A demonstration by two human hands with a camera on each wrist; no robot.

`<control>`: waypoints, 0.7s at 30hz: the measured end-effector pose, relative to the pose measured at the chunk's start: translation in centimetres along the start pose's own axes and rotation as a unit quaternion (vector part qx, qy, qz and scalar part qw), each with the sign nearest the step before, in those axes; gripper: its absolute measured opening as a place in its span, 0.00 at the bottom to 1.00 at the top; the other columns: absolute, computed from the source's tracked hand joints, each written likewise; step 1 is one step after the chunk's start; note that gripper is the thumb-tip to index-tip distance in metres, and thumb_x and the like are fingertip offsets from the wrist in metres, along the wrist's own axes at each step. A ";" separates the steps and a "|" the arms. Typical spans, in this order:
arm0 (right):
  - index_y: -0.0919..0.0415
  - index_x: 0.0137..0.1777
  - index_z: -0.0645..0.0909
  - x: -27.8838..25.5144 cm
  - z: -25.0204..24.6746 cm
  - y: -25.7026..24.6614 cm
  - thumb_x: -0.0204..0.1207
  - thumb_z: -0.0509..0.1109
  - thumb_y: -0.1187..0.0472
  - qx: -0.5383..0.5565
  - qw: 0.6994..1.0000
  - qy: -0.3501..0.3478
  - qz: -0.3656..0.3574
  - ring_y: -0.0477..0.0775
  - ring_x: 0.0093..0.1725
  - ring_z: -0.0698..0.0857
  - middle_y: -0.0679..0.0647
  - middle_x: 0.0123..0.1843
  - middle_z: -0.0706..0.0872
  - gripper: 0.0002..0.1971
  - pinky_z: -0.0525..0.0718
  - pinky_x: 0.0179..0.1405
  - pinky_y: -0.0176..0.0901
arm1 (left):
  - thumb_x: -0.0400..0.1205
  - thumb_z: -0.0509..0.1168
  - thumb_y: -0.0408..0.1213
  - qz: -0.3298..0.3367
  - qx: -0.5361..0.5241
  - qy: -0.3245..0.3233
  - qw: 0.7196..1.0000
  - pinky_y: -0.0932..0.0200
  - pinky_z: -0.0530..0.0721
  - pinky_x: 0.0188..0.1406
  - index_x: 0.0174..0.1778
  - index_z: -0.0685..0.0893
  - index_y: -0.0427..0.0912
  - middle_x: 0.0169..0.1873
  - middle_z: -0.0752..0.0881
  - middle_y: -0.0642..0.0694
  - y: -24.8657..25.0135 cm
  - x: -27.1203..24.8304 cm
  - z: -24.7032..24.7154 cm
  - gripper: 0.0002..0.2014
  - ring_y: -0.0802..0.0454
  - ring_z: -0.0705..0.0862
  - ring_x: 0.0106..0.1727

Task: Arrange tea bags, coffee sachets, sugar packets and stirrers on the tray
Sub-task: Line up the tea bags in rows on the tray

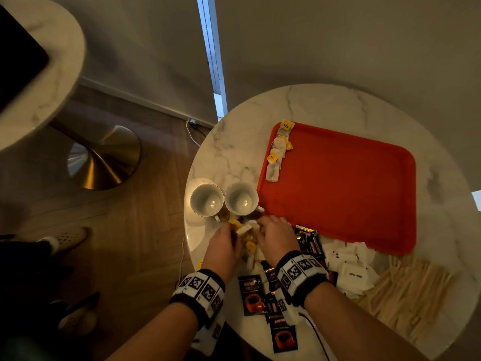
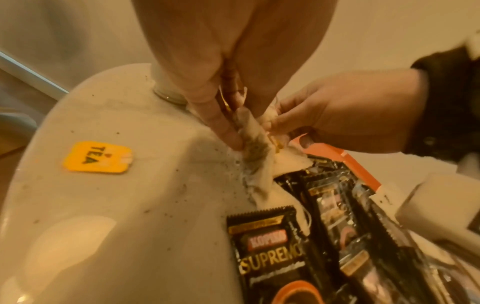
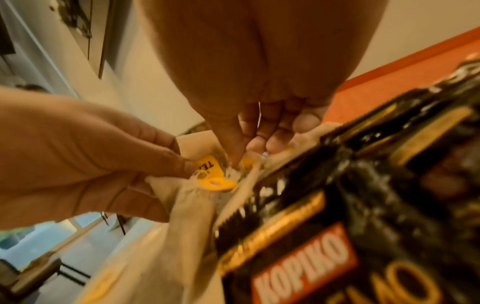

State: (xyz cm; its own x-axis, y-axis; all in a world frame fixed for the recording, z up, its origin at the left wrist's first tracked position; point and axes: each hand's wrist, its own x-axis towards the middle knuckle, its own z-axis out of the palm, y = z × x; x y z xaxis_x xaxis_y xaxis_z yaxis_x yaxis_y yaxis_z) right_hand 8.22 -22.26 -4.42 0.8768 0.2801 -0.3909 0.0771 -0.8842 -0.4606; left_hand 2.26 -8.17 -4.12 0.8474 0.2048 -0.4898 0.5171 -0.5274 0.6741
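Observation:
A red tray (image 1: 338,191) lies on the round marble table (image 1: 325,105), with several tea bags (image 1: 279,144) lined along its left edge. At the front left, both hands work in a small heap of tea bags. My left hand (image 1: 230,230) pinches a crumpled tea bag (image 2: 253,139) between thumb and fingers. My right hand (image 1: 263,226) pinches the same bundle from the other side, next to a yellow tag (image 3: 209,166). Black coffee sachets (image 1: 251,295), white sugar packets (image 1: 348,267) and wooden stirrers (image 1: 406,290) lie along the table's front.
Two white cups (image 1: 207,200) (image 1: 240,198) stand just beyond the hands, left of the tray. A loose yellow tea tag (image 2: 97,157) and tea crumbs lie on the marble. A second table (image 1: 39,74) with a brass foot stands to the left.

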 end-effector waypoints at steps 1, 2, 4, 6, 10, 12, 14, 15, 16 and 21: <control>0.51 0.62 0.82 -0.2 -0.5 0.2 0.87 0.63 0.51 0.025 1.000 -0.001 0.008 0.52 0.60 0.78 0.47 0.56 0.84 0.10 0.78 0.64 0.50 | 0.86 0.68 0.37 0.005 -0.011 -0.003 1.000 0.61 0.86 0.50 0.57 0.79 0.50 0.51 0.87 0.51 0.2 -0.2 -0.2 0.07 0.58 0.86 0.51; 0.51 0.62 0.82 -0.4 -1.2 0.4 0.86 0.64 0.51 0.055 0.998 -0.002 0.020 0.51 0.59 0.79 0.46 0.55 0.83 0.10 0.79 0.62 0.49 | 0.86 0.68 0.38 0.012 -0.022 -0.005 1.000 0.67 0.84 0.46 0.55 0.79 0.52 0.50 0.86 0.53 0.5 -0.3 -0.5 0.06 0.62 0.85 0.49; 0.49 0.62 0.82 -1.0 -2.5 1.0 0.85 0.67 0.51 0.115 0.993 0.004 0.039 0.47 0.56 0.80 0.43 0.54 0.81 0.10 0.81 0.57 0.45 | 0.86 0.68 0.38 0.023 -0.052 -0.004 0.998 0.74 0.82 0.41 0.53 0.79 0.53 0.49 0.86 0.56 1.2 -0.7 -1.0 0.06 0.65 0.84 0.48; 0.49 0.61 0.83 -1.6 -3.9 1.6 0.84 0.69 0.52 0.154 0.987 0.024 0.044 0.46 0.54 0.82 0.43 0.54 0.82 0.08 0.81 0.55 0.42 | 0.86 0.69 0.38 0.035 -0.087 -0.004 0.996 0.77 0.80 0.42 0.53 0.80 0.51 0.49 0.86 0.56 1.9 -1.0 -1.3 0.05 0.66 0.85 0.47; 0.47 0.57 0.84 -2.8 -6.1 2.8 0.83 0.71 0.55 0.257 0.963 0.070 0.048 0.41 0.53 0.85 0.44 0.55 0.86 0.05 0.82 0.50 0.33 | 0.85 0.69 0.37 0.051 -0.156 -0.023 0.986 0.70 0.85 0.48 0.62 0.80 0.53 0.53 0.88 0.54 3.1 -1.0 -1.5 0.11 0.67 0.86 0.49; 0.46 0.56 0.84 -3.3 -7.0 3.1 0.83 0.71 0.54 0.308 0.947 0.079 0.046 0.41 0.54 0.87 0.44 0.55 0.88 0.05 0.85 0.52 0.37 | 0.85 0.69 0.37 0.054 -0.185 -0.039 0.981 0.64 0.88 0.51 0.67 0.80 0.54 0.54 0.88 0.53 3.9 -0.8 -1.4 0.15 0.63 0.88 0.50; 0.47 0.57 0.84 -3.8 -7.9 3.0 0.84 0.71 0.55 0.354 0.932 0.072 0.036 0.41 0.55 0.88 0.44 0.55 0.90 0.05 0.87 0.54 0.39 | 0.86 0.69 0.38 0.054 -0.205 -0.048 0.976 0.60 0.90 0.52 0.66 0.83 0.51 0.51 0.91 0.50 4.8 -0.4 -1.3 0.13 0.57 0.90 0.51; 0.48 0.58 0.84 -4.0 -8.3 2.8 0.84 0.70 0.57 0.387 0.920 0.058 0.031 0.40 0.56 0.89 0.44 0.55 0.91 0.06 0.87 0.55 0.38 | 0.86 0.68 0.38 0.053 -0.220 -0.049 0.973 0.57 0.91 0.52 0.63 0.85 0.48 0.49 0.92 0.48 5.3 -0.3 -1.3 0.10 0.54 0.91 0.51; 0.50 0.59 0.84 -4.2 -8.6 2.6 0.84 0.70 0.59 0.417 0.908 0.039 0.025 0.40 0.57 0.89 0.43 0.56 0.92 0.07 0.87 0.55 0.37 | 0.86 0.68 0.37 0.050 -0.244 -0.051 0.967 0.52 0.91 0.52 0.60 0.87 0.44 0.47 0.92 0.45 5.8 -0.2 -1.3 0.07 0.49 0.92 0.50; 0.51 0.60 0.84 -4.0 -8.9 2.0 0.84 0.70 0.60 0.442 0.896 0.034 0.018 0.42 0.58 0.90 0.45 0.57 0.92 0.08 0.89 0.57 0.45 | 0.89 0.64 0.37 -0.010 -0.395 -0.113 0.912 0.46 0.91 0.53 0.63 0.86 0.39 0.52 0.92 0.38 8.7 0.3 -0.8 0.10 0.42 0.92 0.54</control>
State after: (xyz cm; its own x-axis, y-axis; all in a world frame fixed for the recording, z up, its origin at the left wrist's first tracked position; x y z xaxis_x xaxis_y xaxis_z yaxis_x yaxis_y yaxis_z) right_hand 9.07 -28.53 3.35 0.9007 0.2072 -0.3818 -0.3308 -0.2425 -0.9120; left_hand 7.14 -12.04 2.06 0.8367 -0.0154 -0.5475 0.5331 0.2516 0.8077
